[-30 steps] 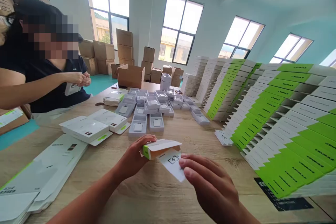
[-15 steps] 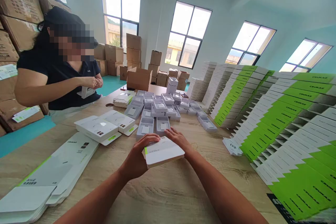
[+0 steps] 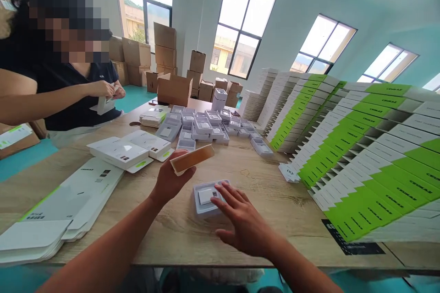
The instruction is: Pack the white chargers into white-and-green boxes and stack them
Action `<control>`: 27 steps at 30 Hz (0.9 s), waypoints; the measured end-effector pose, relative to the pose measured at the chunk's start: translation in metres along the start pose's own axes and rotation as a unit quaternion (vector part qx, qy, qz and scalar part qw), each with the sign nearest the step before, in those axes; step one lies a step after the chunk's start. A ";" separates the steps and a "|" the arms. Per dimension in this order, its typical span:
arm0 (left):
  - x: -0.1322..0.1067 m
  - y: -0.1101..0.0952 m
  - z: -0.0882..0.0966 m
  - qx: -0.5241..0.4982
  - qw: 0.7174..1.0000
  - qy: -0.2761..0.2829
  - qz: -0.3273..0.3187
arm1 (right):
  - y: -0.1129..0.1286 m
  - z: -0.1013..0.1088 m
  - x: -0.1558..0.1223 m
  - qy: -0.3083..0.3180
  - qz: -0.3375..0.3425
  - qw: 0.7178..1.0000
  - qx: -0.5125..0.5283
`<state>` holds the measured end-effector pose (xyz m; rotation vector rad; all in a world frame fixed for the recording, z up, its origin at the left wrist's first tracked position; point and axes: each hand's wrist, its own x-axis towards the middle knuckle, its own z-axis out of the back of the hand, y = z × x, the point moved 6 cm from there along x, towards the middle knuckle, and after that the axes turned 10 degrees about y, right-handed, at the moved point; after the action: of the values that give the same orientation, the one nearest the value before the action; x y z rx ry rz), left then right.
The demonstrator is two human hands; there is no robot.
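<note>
My left hand [image 3: 171, 180] is raised above the table and holds a flat cardboard box lid [image 3: 191, 159], its tan face showing and its edges white. My right hand [image 3: 241, 218] is spread, its fingertips on a grey-white plastic tray [image 3: 205, 198] lying on the wooden table [image 3: 172, 233]. A white insert [image 3: 205, 196] sits in the tray, partly hidden by my fingers. To the left, a person's hands [image 3: 110, 90] hold a white card [image 3: 104, 106].
Rows of white-and-green boxes [image 3: 364, 160] lean in a stack along the table's right side. Several grey trays [image 3: 202, 126] stand ahead. White boxes [image 3: 118, 153] and flat white cartons [image 3: 75, 201] lie left. Brown cartons [image 3: 173, 90] stand behind the table.
The closed white box held by both hands has come apart. The tray now lies on the table under my right hand, and my left hand has raised the lid. The view has shifted slightly.
</note>
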<state>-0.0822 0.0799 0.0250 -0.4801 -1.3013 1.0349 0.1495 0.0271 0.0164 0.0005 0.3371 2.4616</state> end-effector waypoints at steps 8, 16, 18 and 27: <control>-0.003 -0.035 -0.001 0.039 0.986 0.081 -0.144 | -0.020 0.000 -0.002 -0.030 -0.026 0.995 0.095; -0.013 -0.027 -0.032 0.060 0.967 0.173 -0.178 | 0.009 0.062 -0.116 -0.238 -0.100 0.958 0.123; -0.017 -0.030 -0.038 0.069 0.962 0.184 -0.189 | 0.013 0.066 -0.116 -0.287 -0.145 0.942 0.099; -0.022 -0.048 -0.042 0.095 0.956 0.190 -0.204 | 0.031 0.045 -0.097 -0.361 -0.225 0.903 0.055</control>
<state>-0.0250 0.0480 0.0399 -0.2330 -0.8946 0.6694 0.2113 -0.0450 0.0756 0.7768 0.1207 1.8171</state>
